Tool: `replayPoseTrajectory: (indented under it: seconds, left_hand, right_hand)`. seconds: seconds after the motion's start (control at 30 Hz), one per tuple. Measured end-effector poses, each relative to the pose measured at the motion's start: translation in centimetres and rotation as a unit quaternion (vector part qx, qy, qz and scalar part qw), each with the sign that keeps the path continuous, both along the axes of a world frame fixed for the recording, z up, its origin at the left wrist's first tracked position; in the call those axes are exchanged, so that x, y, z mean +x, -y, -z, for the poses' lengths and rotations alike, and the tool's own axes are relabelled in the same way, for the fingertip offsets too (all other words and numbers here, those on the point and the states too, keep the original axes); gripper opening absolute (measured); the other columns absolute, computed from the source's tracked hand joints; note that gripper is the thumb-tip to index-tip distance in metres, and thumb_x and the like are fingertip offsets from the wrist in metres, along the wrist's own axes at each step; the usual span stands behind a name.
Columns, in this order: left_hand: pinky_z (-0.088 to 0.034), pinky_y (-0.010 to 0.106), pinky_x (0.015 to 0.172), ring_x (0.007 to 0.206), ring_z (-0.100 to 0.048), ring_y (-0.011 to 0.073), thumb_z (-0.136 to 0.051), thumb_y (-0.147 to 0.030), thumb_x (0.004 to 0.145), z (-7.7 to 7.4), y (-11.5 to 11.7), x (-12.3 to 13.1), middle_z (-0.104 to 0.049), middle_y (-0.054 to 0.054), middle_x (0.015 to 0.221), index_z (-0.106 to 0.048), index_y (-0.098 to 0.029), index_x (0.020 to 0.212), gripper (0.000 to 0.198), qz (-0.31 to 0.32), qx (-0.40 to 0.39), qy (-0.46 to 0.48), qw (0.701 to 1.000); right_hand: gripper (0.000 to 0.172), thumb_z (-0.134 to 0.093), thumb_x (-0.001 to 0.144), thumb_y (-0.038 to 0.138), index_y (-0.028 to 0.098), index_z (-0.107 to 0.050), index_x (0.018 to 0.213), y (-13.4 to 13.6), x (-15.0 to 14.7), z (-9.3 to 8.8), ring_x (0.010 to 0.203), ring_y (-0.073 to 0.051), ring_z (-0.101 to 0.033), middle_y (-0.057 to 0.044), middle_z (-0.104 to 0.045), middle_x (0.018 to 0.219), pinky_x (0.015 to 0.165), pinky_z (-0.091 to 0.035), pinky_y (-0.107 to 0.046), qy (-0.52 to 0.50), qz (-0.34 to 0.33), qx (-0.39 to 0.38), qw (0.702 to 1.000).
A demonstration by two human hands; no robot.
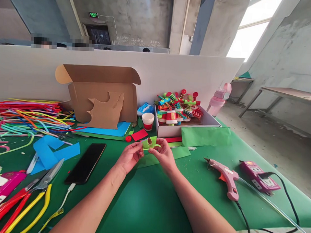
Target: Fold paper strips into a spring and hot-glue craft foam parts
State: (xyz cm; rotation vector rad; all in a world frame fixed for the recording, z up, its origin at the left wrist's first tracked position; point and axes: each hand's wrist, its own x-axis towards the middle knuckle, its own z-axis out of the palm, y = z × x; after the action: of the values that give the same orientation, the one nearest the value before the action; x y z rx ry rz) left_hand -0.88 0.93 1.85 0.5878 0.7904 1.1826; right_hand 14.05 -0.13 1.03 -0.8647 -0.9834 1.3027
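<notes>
Between my two hands is a small light-green paper piece (154,142) with a dark brownish oval spot on it. The fingertips of my left hand (130,156) pinch its left end. My right hand (165,155) grips the right side with thumb and fingers. Whether the spot is a hole or a mark, I cannot tell. Under and behind the hands lies a green paper strip (178,152). Just beyond them are a red paper piece (139,135), a small red disc (128,138) and red-and-white paper cups (148,121).
A pink glue gun (226,176) and a magenta power strip (258,177) with cords lie at right. A box (188,131) holds several colourful paper-cup figures. At left are a phone (86,163), scissors (49,177), blue paper (47,153), pipe cleaners (29,118) and an open cardboard box (102,93).
</notes>
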Motion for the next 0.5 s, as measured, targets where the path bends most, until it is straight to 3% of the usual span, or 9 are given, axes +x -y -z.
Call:
replayPoseTrajectory:
  seconds: [0.13, 0.27, 0.5]
  left_hand:
    - [-0.042, 0.018, 0.048, 0.048, -0.047, 0.0057, -0.089, -0.025, 0.054, 0.0, 0.2, 0.1, -0.053, -0.003, 0.052, -0.062, -0.013, 0.065, 0.032, 0.005, 0.011, 0.000, 1.000]
    - [-0.041, 0.019, 0.048, 0.047, -0.047, 0.0059, -0.089, -0.026, 0.053, 0.1, 0.2, 0.1, -0.053, -0.003, 0.051, -0.064, -0.013, 0.067, 0.032, 0.008, 0.015, -0.017, 1.000]
    - [-0.040, 0.019, 0.048, 0.047, -0.047, 0.0061, -0.090, -0.034, 0.052, 0.0, 0.4, 0.3, -0.055, -0.002, 0.054, -0.068, -0.013, 0.067, 0.034, 0.030, 0.042, -0.092, 0.994]
  right_hand:
    - [0.046, -0.086, 0.058, 0.041, 0.021, -0.057, 0.088, 0.1, -0.1, 0.2, 0.077, -0.015, -0.068, 0.000, -0.064, 0.089, 0.081, -0.057, -0.035, -0.066, -0.005, -0.046, 0.997]
    - [0.043, -0.081, 0.064, 0.052, 0.018, -0.062, 0.083, 0.3, 0.2, -0.4, 0.072, -0.016, -0.069, -0.003, -0.067, 0.080, 0.077, -0.058, -0.034, -0.113, -0.036, -0.089, 0.989]
    - [0.049, -0.088, 0.048, 0.052, 0.015, -0.069, 0.073, 0.0, 0.6, -0.8, 0.058, -0.011, -0.065, -0.002, -0.068, 0.070, 0.066, -0.057, -0.024, -0.082, -0.039, -0.137, 0.986]
